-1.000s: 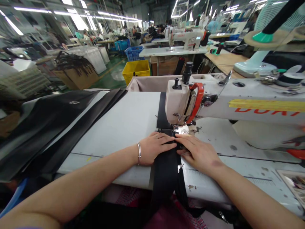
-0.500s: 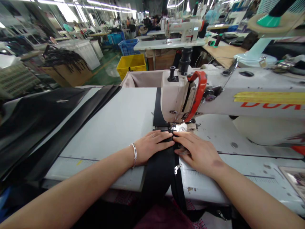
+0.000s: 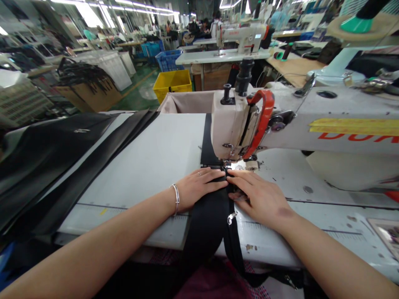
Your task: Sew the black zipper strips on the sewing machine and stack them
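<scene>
At left I see black panels (image 3: 59, 139), too overlapped to count. At lower centre, my left hand (image 3: 196, 187) lies flat, slightly spread, on one black strip (image 3: 209, 214); one zip (image 3: 233, 238) lies along its right edge. My right hand (image 3: 260, 199) curves over the zip; whether pinching, I cannot tell. One machine (image 3: 230, 129) stands upper right.

We look out over a deep, crowded workshop, where strip lights (image 3: 141, 7) run in long rows overhead; bright windows (image 3: 89, 15) glare at the upper left; below them we see a green floor (image 3: 146, 79) with a painted yellow line; a yellow crate (image 3: 173, 82) stands in front of a blue crate (image 3: 168, 61); to their left we find a cardboard box (image 3: 93, 99) near whitish containers (image 3: 110, 66); to their right we make out a white table (image 3: 193, 59) and a tan worktop (image 3: 289, 74); the far end blurs.
</scene>
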A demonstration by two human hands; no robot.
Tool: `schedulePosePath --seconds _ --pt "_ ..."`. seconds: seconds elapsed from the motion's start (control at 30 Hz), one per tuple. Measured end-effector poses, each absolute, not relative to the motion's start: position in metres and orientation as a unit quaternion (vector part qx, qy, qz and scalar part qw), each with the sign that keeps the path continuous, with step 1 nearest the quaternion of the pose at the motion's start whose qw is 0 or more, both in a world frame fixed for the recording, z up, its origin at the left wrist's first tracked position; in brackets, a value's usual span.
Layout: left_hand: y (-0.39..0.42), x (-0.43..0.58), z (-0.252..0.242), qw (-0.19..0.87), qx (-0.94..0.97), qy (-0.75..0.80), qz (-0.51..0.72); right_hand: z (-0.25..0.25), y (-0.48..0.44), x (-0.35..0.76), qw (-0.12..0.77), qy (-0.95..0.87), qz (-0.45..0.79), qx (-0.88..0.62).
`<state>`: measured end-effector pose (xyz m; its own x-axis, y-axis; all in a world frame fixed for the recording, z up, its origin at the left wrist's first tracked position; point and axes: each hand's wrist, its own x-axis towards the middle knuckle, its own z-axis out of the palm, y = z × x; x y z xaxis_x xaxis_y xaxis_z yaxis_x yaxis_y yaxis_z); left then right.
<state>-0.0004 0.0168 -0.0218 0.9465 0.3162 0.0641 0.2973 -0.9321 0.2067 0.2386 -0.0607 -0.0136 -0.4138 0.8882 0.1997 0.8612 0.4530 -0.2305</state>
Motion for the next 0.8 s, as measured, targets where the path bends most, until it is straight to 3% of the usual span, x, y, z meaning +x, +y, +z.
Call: schedulePosePath --seconds 0.63,0.8 --pt "0.022 0.002 -0.023 0.111 0.977 0.168 0.072 -0.017 -0.056 0.237 0.140 -0.840 0.027 -0.524" --pt "0.033 0.004 -0.016 0.166 0.969 0.157 0.096 -0.016 -0.053 0.238 0.161 -0.831 0.036 -0.532"
